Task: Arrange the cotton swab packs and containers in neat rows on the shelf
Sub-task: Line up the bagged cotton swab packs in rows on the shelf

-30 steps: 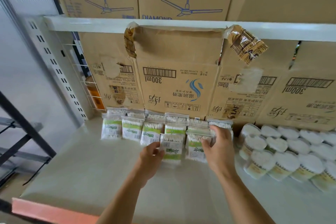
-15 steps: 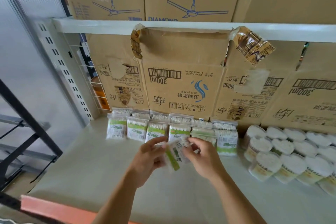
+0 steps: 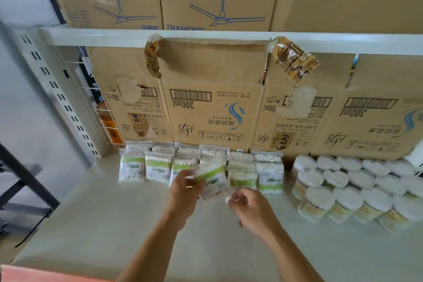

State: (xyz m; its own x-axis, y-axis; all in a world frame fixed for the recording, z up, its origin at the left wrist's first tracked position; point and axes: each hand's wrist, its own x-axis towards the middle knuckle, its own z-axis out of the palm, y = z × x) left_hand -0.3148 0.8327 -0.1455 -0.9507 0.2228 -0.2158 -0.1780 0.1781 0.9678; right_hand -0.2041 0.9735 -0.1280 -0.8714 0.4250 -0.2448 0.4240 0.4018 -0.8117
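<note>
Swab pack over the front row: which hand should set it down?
Left. The left hand grips the swab pack just above what looks like the front row's gap; the right hand is off it, nearer the person, apparently holding nothing.

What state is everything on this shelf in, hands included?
Left hand: grips a clear green-labelled cotton swab pack.
Right hand: fingers curled beside that pack, contact unclear.
Other green-labelled packs: set in two rows.
Round white-lidded swab containers: lids on, in rows.
Brown cardboard box: top edge torn.
</note>
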